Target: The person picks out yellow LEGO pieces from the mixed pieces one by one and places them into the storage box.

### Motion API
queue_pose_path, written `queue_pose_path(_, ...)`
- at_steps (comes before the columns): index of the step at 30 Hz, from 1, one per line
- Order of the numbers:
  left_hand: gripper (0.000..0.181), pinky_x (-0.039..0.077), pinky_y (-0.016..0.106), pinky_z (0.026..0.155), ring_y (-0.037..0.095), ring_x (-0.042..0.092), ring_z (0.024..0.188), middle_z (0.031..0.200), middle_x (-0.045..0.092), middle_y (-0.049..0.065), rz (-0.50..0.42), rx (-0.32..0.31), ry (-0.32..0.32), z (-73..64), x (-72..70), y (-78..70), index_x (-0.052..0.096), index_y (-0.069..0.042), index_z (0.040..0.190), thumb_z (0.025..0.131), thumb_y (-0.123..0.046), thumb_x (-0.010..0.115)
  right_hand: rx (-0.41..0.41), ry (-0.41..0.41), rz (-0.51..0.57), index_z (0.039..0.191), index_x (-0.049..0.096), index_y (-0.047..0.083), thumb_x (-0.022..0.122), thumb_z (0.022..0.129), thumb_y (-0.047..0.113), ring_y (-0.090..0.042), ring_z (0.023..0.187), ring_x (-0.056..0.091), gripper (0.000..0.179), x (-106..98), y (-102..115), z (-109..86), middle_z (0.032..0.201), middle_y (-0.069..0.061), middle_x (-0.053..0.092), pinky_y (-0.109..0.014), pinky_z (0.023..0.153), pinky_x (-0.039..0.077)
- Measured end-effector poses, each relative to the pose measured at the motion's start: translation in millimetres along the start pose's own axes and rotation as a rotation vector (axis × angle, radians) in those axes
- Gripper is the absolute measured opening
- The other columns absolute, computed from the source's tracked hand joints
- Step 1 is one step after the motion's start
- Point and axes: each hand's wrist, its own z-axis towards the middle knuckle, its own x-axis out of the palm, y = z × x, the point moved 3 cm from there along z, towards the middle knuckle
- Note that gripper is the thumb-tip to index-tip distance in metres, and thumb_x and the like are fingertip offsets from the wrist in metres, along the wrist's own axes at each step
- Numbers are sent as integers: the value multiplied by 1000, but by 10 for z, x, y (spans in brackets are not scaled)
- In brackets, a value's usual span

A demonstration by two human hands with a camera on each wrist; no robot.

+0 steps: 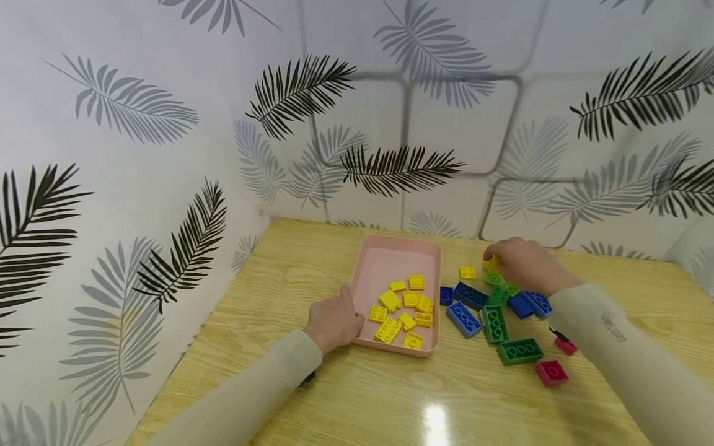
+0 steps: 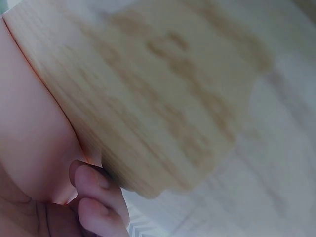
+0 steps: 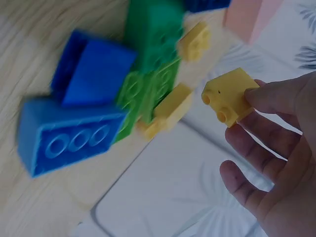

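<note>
My right hand (image 1: 524,263) is above the far end of a loose brick pile, pinching a yellow toy brick (image 3: 232,94) between thumb and fingers. Two other yellow bricks are close by, one beside a light green brick (image 3: 131,101) and a smaller yellow brick (image 3: 195,42) farther off. My left hand (image 1: 333,319) grips the near left side of a pink tray (image 1: 393,257), thumb at the rim and fingertips curled against its outside in the left wrist view. Several yellow bricks (image 1: 388,330) lie in the tray's nearer half.
Right of the tray, blue bricks (image 1: 464,319), dark green bricks (image 1: 520,351) and a red brick (image 1: 552,373) are scattered on the wooden table (image 1: 357,402). A smaller red brick (image 1: 566,344) lies near the right forearm. A leaf-patterned curtain (image 1: 357,124) borders the table's far and left edges.
</note>
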Motion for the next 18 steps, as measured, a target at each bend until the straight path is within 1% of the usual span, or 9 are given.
queue_pose_path(2, 33, 39, 34, 48, 19, 49, 48, 62, 53, 5, 0, -1, 0, -2, -2, 1, 45, -5, 109, 95, -34, 51, -16, -2, 22, 114, 72, 7, 58, 95, 2, -35, 99, 67, 24, -25, 150, 27, 111, -13, 73, -53, 84, 54)
queue_pose_path(7, 33, 39, 34, 49, 20, 49, 49, 62, 54, 5, -4, -8, 8, -5, -3, 13, 45, -5, 109, 95, -35, 52, -87, 1, 49, 114, 73, 9, 61, 94, 2, -25, 91, 68, 24, -22, 516, 151, 108, -9, 73, -45, 81, 57)
queue_pose_path(12, 37, 40, 35, 50, 20, 50, 50, 63, 55, 6, -7, -15, 17, -8, 4, 19, 45, -4, 114, 96, -35, 52, -134, 20, 90, 115, 73, 10, 61, 95, 3, -24, 97, 68, 25, -3, 812, 326, 111, -7, 73, -43, 86, 56)
queue_pose_path(18, 39, 40, 34, 49, 20, 51, 50, 62, 55, 5, -1, -9, 20, 0, 15, 16, 46, -3, 118, 96, -35, 51, -191, 73, 176, 119, 70, 11, 60, 98, 3, -25, 108, 67, 25, 87, 1070, 555, 121, -7, 70, -42, 90, 55)
